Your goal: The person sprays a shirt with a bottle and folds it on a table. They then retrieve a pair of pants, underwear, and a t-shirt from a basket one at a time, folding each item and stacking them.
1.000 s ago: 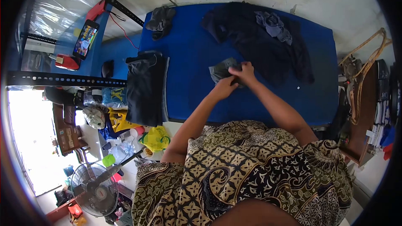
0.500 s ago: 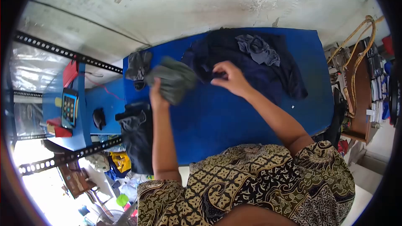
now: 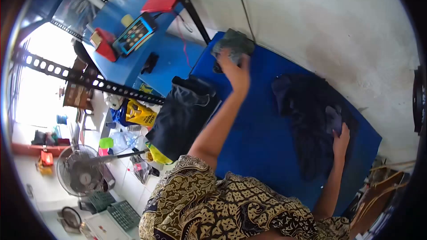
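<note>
My left hand (image 3: pixel 235 70) stretches to the far corner of the blue table (image 3: pixel 253 138) and rests on a small folded grey-green garment (image 3: pixel 233 42) there. My right hand (image 3: pixel 341 140) lies on a heap of dark clothes (image 3: pixel 311 120) at the right of the table, fingers around a small greyish-purple garment (image 3: pixel 334 120). A stack of folded dark clothes (image 3: pixel 182 115) sits at the table's left edge, below my left arm.
A lower blue shelf (image 3: pixel 164 64) to the left carries a lit phone (image 3: pixel 133 34), red items and a dark object. Black slotted rails (image 3: pixel 89 80) cross beside it. A fan (image 3: pixel 82 178), bags and bottles crowd the floor. A plaster wall (image 3: pixel 338 31) stands behind the table.
My left hand carried the grey-green garment from mid-table to the far left corner and set it on the pile there. My right hand went to the dark heap. The view swung left.
</note>
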### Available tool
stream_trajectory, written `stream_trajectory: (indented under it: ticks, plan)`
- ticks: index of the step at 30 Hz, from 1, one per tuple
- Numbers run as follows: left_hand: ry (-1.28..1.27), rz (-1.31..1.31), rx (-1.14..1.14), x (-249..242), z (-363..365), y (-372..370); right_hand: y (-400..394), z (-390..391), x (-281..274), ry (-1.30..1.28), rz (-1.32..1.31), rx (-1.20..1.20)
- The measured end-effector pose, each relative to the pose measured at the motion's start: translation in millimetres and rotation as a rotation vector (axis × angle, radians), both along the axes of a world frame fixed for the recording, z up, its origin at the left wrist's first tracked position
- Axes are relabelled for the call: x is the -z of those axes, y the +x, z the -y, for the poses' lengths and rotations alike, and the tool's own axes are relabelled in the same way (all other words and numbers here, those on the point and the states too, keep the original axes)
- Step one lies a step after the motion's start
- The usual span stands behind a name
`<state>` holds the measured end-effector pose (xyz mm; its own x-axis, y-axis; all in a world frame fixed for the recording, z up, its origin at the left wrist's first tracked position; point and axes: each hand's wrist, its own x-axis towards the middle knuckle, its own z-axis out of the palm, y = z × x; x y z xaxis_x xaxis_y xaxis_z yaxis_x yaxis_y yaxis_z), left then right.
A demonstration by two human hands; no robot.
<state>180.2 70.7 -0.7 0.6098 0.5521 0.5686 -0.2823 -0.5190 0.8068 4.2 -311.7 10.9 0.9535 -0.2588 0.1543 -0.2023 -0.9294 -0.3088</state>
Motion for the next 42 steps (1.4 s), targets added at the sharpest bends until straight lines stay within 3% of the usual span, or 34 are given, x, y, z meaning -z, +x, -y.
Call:
stream_trajectory:
  ticks: [1,2,4,5,6,8,9,11,13,16,19,20,21,25,27,32,34,36,37,38,42]
  plan:
    - [-0.113,-0.077,0.292,-2.9,22.9,-24.9,-4.8,-13.9,-18.2,0.165,0.063,-0.012]
    - [0.035,-0.172,0.564,-21.2,41.0,-57.7,-5.0,-28.7,-44.4,0.168,0.074,-0.027]
    - [0.197,-0.069,1.027,-33.3,62.4,-102.0,-14.3,-74.9,-100.5,0.845,0.055,-0.3]
    - [0.215,-0.101,1.081,-42.6,69.5,-124.5,-23.4,-91.5,-115.2,0.995,0.102,-0.314]
    - [0.218,-0.089,1.078,-58.5,65.9,-139.5,-32.3,-104.6,-127.0,0.99,0.111,-0.321]
    - [-0.116,-0.309,1.332,-85.3,51.9,-167.2,-48.8,-121.1,-146.4,1.058,0.168,-0.421]
    - [-0.161,-0.399,1.477,-84.7,45.6,-169.4,-57.5,-122.4,-154.6,1.055,0.176,-0.428]
    - [0.005,-0.403,1.516,-98.7,29.7,-181.2,-73.2,-126.4,-166.9,0.69,0.119,-0.438]
    - [0.342,-0.409,1.49,-114.8,14.8,-202.4,-92.8,-141.0,-171.2,0.779,0.082,-0.482]
    - [0.236,-0.218,1.688,-146.8,11.0,-232.0,-115.2,-168.3,-172.7,0.887,-0.066,-0.656]
    - [0.133,-0.346,1.808,-172.6,4.8,-249.9,-129.4,-181.1,-180.9,0.997,-0.145,-0.779]
    - [0.102,-0.463,1.84,-176.4,1.7,-252.7,-135.6,-181.5,-193.0,1.203,-0.289,-0.76]
    - [0.181,-0.358,1.755,-175.0,-2.2,-255.7,-140.9,-182.4,-199.9,1.406,-0.439,-0.733]
    - [0.229,-0.464,1.824,-179.5,-15.0,-272.1,-148.8,-173.0,-196.1,1.396,-0.449,-0.763]
    - [0.261,-0.191,1.877,-175.3,-17.2,-279.9,-159.3,-184.7,-213.0,1.311,-0.48,-0.783]
    - [0.24,-0.306,1.911,-187.1,-39.7,-287.6,-158.6,-190.6,-225.1,1.094,-0.424,-0.901]
    - [0.261,-0.247,1.788,-196.4,-66.8,-279.4,-149.7,-180.7,-226.3,0.95,-0.368,-0.893]
    - [0.123,-0.412,1.756,-195.7,-94.6,-266.0,-137.9,-173.9,-226.7,1.057,-0.239,-0.9]
    - [-0.154,-0.509,1.787,-194.1,-104.5,-266.5,-135.6,-170.8,-225.0,1.129,-0.147,-0.858]
    - [-0.141,-0.308,1.818,-190.1,-109.3,-261.1,-129.8,-166.6,-222.3,1.196,-0.045,-0.821]
    - [-0.187,-0.507,1.669,-194.2,-117.6,-262.7,-112.8,-155.8,-220.5,1.35,-0.032,-0.713]
